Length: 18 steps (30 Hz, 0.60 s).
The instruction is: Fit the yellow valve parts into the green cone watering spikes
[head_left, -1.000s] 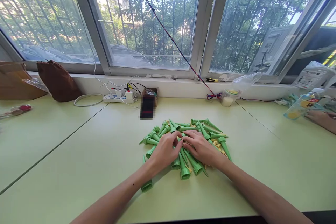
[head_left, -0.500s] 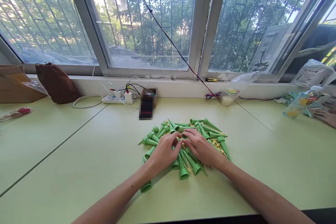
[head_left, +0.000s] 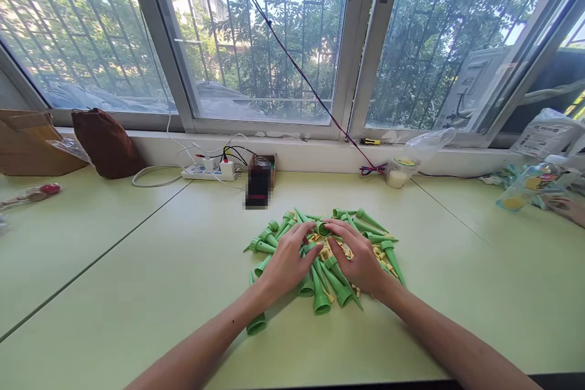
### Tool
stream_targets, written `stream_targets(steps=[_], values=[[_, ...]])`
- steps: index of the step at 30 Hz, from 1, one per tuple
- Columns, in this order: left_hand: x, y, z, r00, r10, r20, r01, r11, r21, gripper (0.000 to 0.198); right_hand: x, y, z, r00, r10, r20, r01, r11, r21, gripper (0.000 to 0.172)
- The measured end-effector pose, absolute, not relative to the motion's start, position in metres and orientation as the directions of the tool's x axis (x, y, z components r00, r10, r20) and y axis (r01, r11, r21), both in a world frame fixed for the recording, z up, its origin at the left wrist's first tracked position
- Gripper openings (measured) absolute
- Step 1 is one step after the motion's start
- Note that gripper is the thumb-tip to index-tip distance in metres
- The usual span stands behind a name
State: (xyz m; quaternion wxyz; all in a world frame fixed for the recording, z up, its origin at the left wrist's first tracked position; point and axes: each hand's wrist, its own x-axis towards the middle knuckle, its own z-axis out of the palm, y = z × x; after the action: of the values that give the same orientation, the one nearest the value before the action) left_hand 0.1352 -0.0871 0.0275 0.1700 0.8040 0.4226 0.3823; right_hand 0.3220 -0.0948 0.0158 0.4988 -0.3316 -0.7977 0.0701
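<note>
A pile of green plastic cone-shaped spikes [head_left: 321, 301] with hollow, ribbed wide ends lies on the table. Small yellow plastic pieces [head_left: 379, 253] are scattered among them. My left hand [head_left: 290, 259] rests over the left middle of the pile, thumb and fingers apart. Across from it, my right hand [head_left: 359, 259] arches over the yellow pieces, its thumb spread from the fingers. Between the fingertips of both hands shows the round end of a green spike [head_left: 323, 229]; whether either hand touches it I cannot tell. My palms hide part of the pile.
Behind the pile stand a small open box [head_left: 269, 164] and a power strip [head_left: 210, 175] with cables. A brown bag [head_left: 107, 143] and cardboard box [head_left: 36, 143] are at left. Toward the right are a bagged cup [head_left: 398, 175], a bottle [head_left: 525, 189] and another person's hand [head_left: 567, 207].
My hands have moved slightly apart, and the fingers of both have spread. More yellow pieces and a round green spike end now show between them. The view has shifted slightly.
</note>
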Motion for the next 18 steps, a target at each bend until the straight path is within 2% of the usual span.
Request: stream_targets(steps=[8,14,18], values=[[0.1348,-0.0839,0.0264,0.317,0.816,0.483,0.524,-0.575,0.628,0.019,0.3226,-0.0946,0.0125,-0.373,0.507,0.777,0.392,0.845,-0.364,0.046],[0.1340,-0.0824,0.0248,0.289,0.796,0.532,0.465,-0.602,0.649,0.020,0.3196,-0.0982,0.0149,-0.409,0.496,0.766,0.363,0.858,-0.362,0.053],[0.1338,-0.0831,0.0264,0.282,0.786,0.550,0.461,-0.614,0.641,0.012,0.3191,-0.0996,0.0142,-0.389,0.531,0.753,0.376,0.838,-0.397,0.055]])
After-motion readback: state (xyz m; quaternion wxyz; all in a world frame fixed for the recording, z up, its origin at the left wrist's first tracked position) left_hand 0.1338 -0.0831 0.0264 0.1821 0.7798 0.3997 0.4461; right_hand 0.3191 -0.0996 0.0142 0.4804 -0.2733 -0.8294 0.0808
